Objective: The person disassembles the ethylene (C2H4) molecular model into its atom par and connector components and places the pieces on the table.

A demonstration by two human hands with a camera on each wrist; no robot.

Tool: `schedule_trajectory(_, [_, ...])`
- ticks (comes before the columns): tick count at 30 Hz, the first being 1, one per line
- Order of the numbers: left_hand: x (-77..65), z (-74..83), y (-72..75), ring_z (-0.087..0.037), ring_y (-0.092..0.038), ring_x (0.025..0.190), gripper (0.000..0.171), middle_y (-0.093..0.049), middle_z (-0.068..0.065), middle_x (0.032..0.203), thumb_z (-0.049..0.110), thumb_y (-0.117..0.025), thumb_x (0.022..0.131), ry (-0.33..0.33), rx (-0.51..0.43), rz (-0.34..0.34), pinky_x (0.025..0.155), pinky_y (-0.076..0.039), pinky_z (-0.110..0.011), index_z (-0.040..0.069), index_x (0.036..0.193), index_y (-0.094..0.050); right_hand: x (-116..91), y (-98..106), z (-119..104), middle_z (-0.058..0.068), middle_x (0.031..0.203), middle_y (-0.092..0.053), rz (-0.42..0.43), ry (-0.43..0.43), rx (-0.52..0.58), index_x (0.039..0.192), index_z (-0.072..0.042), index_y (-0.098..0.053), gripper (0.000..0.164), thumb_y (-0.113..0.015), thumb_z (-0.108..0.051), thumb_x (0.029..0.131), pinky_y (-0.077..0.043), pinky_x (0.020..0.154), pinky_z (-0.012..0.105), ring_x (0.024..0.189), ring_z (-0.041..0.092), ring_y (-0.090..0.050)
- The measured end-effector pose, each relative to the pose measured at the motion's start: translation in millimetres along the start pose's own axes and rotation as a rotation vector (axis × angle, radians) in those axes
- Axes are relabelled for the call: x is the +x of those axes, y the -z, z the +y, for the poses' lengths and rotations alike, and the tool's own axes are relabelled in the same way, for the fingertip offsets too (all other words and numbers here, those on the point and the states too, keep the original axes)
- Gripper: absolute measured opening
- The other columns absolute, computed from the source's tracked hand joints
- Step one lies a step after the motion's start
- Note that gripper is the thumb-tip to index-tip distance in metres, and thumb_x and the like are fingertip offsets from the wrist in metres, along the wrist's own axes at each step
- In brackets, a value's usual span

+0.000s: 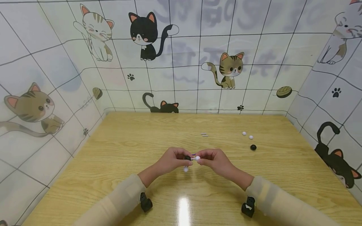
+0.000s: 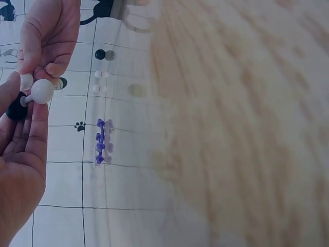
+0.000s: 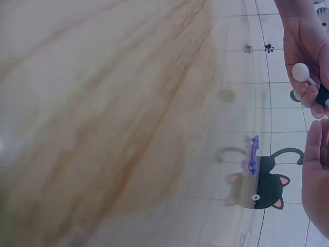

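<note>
My left hand (image 1: 173,160) pinches a black ball (image 1: 188,158) between thumb and fingers. A large white ball (image 2: 42,91) on a short pale stick juts out from the black one. My right hand (image 1: 215,160) meets it from the other side, its thumb and fingertips pinching a second white ball (image 1: 197,158). A pale connector stick (image 1: 193,158) spans the gap between that ball and the black ball; its ends are partly covered by fingers. Just beyond the fingertips, a purple connector piece (image 2: 100,141) with several knobs lies on the table, mostly hidden in the head view.
On the wooden table (image 1: 135,135), two thin pale sticks (image 1: 204,135) lie behind the hands. To the right are two white balls (image 1: 247,135) and another black ball (image 1: 253,147). Cat-printed panels (image 1: 186,72) enclose the back and sides.
</note>
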State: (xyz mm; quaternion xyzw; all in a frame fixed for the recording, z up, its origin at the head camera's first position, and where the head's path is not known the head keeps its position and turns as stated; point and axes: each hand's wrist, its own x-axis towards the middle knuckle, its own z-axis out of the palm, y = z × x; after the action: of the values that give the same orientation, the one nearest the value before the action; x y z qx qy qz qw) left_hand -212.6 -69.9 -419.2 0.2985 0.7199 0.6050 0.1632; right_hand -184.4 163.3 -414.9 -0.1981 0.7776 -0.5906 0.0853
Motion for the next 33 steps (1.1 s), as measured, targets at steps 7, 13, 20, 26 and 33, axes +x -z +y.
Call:
schedule_trajectory(7, [0.3,2.7,-0.9,-0.016,-0.062,0.073,0.018,-0.069,-0.005,0.085,0.009,-0.074,0.088,-0.007,0.017,-0.002,0.068,-0.054,-0.040,0.001,0.104,-0.072,-0.9,-0.7,1.7,0.018,0.105,-0.068,0.006,0.017,0.000,0.106,0.002,-0.069,0.019,-0.067,-0.012,0.094,-0.054,0.079,0.037,0.086,0.015,-0.064])
schedule_trajectory(13, [-0.3,3.0,-2.2,-0.015,-0.065,0.074,0.019,-0.070,-0.005,0.087,0.007,-0.074,0.087,-0.003,0.005,0.002,0.071,-0.054,-0.045,-0.001,0.104,-0.072,-2.3,0.7,1.1,0.022,0.106,-0.066,-0.006,0.020,0.002,0.106,0.003,-0.069,0.019,-0.066,-0.011,0.094,-0.053,0.081,0.037,0.088,0.016,-0.065])
schedule_trajectory(20, [0.6,3.9,-3.6,-0.013,-0.065,0.074,0.022,-0.071,-0.005,0.088,0.009,-0.075,0.087,-0.029,0.040,-0.005,0.069,-0.053,-0.050,-0.005,0.103,-0.071,-4.6,2.7,-0.8,0.026,0.107,-0.065,-0.014,0.027,-0.010,0.107,0.003,-0.069,0.018,-0.065,-0.010,0.094,-0.053,0.081,0.037,0.089,0.017,-0.065])
schedule_trajectory(26, [0.8,4.9,-4.7,-0.012,-0.065,0.072,0.025,-0.071,-0.002,0.087,0.011,-0.075,0.087,-0.031,0.067,-0.008,0.068,-0.053,-0.050,-0.007,0.103,-0.071,-6.3,4.0,-1.7,0.027,0.106,-0.065,-0.016,0.030,-0.026,0.107,0.003,-0.069,0.018,-0.065,-0.010,0.094,-0.054,0.080,0.039,0.086,0.014,-0.064])
schedule_trajectory(33, [3.4,4.9,-4.9,-0.014,-0.067,0.074,0.025,-0.072,-0.001,0.087,0.012,-0.076,0.086,-0.023,0.063,-0.009,0.070,-0.054,-0.048,-0.006,0.103,-0.072,-7.2,7.0,-2.9,0.023,0.107,-0.066,0.002,0.012,-0.028,0.109,0.005,-0.068,0.021,-0.065,-0.010,0.095,-0.054,0.080,0.035,0.091,0.020,-0.065])
